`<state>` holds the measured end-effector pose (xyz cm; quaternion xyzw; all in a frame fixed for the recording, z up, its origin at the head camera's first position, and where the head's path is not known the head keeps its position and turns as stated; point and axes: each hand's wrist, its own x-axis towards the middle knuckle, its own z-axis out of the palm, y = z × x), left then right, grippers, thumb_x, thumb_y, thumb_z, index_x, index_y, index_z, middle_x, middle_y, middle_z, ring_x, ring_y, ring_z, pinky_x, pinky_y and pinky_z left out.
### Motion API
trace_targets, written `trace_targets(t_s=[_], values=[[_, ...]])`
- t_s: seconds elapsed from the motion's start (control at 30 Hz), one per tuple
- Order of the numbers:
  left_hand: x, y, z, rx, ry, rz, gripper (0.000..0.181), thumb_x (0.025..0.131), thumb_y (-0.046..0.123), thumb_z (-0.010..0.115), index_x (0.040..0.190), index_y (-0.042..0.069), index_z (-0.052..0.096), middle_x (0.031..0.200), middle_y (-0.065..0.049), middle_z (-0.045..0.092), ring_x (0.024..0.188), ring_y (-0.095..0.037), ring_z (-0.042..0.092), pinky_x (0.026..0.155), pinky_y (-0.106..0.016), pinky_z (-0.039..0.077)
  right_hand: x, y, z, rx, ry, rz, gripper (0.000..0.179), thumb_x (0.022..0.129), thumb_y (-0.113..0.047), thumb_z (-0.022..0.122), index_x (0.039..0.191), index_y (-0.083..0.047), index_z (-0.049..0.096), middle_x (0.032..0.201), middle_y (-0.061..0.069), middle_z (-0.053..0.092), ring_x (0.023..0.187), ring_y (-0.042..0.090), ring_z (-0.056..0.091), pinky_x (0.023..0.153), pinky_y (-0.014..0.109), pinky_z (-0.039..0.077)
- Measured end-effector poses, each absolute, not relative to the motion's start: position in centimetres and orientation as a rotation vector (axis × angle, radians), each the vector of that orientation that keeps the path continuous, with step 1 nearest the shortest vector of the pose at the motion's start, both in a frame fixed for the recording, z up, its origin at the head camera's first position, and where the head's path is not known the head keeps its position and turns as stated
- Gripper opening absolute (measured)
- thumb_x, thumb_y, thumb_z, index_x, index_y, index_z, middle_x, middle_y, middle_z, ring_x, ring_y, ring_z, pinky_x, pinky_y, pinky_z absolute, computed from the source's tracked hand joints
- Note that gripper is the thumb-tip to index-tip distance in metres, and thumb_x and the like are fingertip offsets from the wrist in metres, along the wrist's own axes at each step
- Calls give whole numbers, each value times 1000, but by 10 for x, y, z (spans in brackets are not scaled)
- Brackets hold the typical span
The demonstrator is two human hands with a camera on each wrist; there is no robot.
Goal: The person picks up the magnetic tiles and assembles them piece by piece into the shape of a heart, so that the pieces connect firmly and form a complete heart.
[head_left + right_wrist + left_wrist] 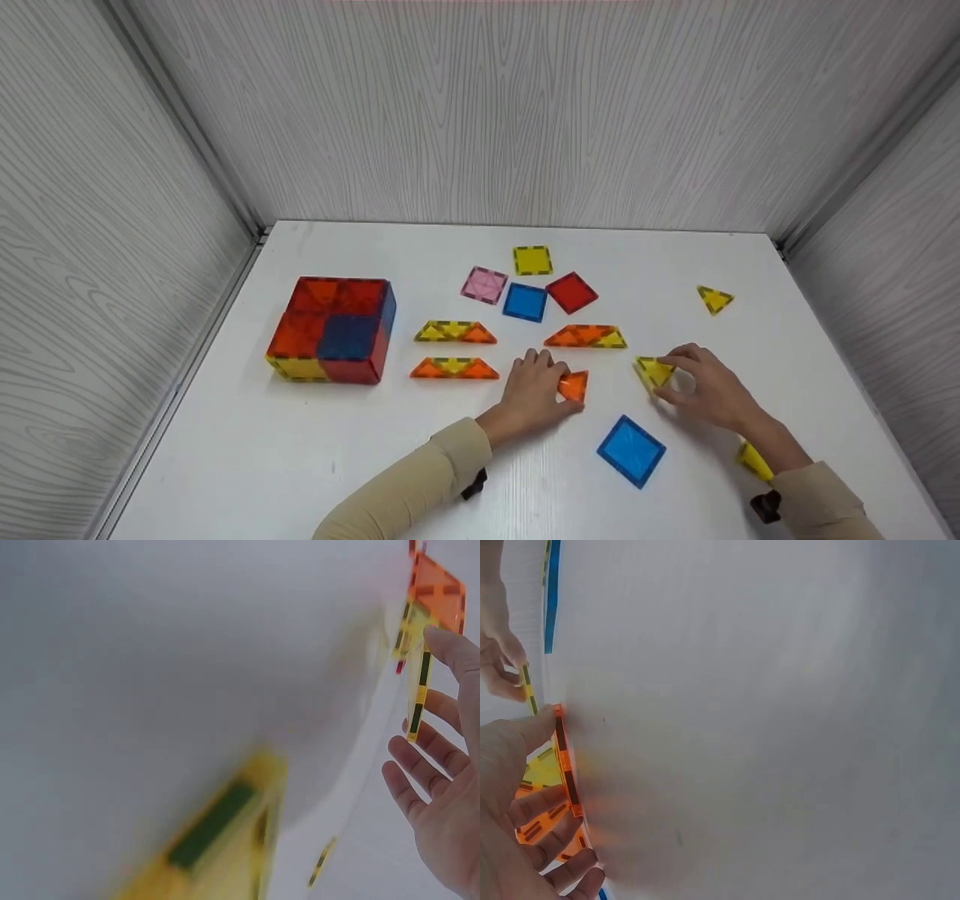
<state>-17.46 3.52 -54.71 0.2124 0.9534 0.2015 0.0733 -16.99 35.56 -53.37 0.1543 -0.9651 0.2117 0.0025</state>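
Note:
My left hand [531,391] pinches an orange triangular magnetic tile [574,387] between thumb and fingers, close over the white table. In the left wrist view the orange tile [565,765] shows edge-on. To its right, my right hand [709,386] pinches a yellow triangular tile [655,372] by its edges, tilted up from the table. The right wrist view shows this yellow tile [419,697] edge-on between thumb and fingers, the other fingers spread. Just beyond the hands lies a trapezoid strip [589,336] of orange and yellow triangles.
A red, blue and yellow tile box [330,330] stands at left. Two more trapezoid strips, an upper strip [454,331] and a lower strip [454,368], lie beside it. Pink [484,286], yellow [532,260], blue [525,302] and red squares [572,292] lie behind; a larger blue square [632,451] lies nearer.

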Motion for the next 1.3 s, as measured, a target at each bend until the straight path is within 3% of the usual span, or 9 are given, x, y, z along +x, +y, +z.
trace_targets(t_s=[0.23, 0.57, 0.83, 0.97, 1.2, 1.3], values=[[-176, 38, -549, 647, 2879, 587, 62, 93, 62, 72, 138, 20, 67, 123, -3, 59, 114, -19, 48, 100, -36, 47, -168, 328, -543, 560, -3052, 633, 51, 87, -37, 87, 131, -14, 74, 125, 6, 67, 113, 21, 60, 99, 49, 60], [-176, 38, -548, 637, 2867, 591, 62, 92, 63, 72, 138, 22, 66, 126, -3, 60, 117, -20, 48, 104, -38, 48, -171, 297, -543, 574, -3126, 435, 63, 82, -53, 87, 132, -18, 73, 119, 7, 68, 104, 20, 59, 88, 41, 59], [-176, 39, -548, 629, 2875, 589, 60, 92, 63, 73, 137, 22, 67, 125, -2, 60, 116, -19, 48, 102, -37, 47, -175, 272, -540, 557, -3166, 389, 62, 81, -55, 87, 127, -16, 72, 114, 5, 69, 107, 23, 62, 92, 48, 60], [-177, 39, -547, 629, 2885, 573, 62, 92, 64, 71, 138, 22, 67, 126, -3, 61, 118, -20, 49, 105, -39, 48, -176, 264, -541, 574, -3176, 397, 63, 82, -58, 85, 126, -15, 70, 108, 4, 69, 102, 19, 60, 88, 44, 60], [-178, 40, -548, 644, 2920, 515, 66, 90, 68, 71, 135, 21, 69, 122, -3, 63, 114, -20, 50, 99, -36, 48, -178, 258, -541, 633, -3146, 369, 63, 84, -59, 83, 124, -12, 70, 103, 3, 71, 98, 17, 63, 101, 51, 58], [-178, 40, -548, 641, 2922, 509, 65, 90, 68, 71, 135, 21, 69, 123, -3, 63, 114, -19, 50, 98, -35, 47, -179, 259, -542, 633, -3152, 372, 64, 84, -60, 83, 125, -12, 70, 105, 3, 70, 98, 17, 62, 94, 48, 60]])
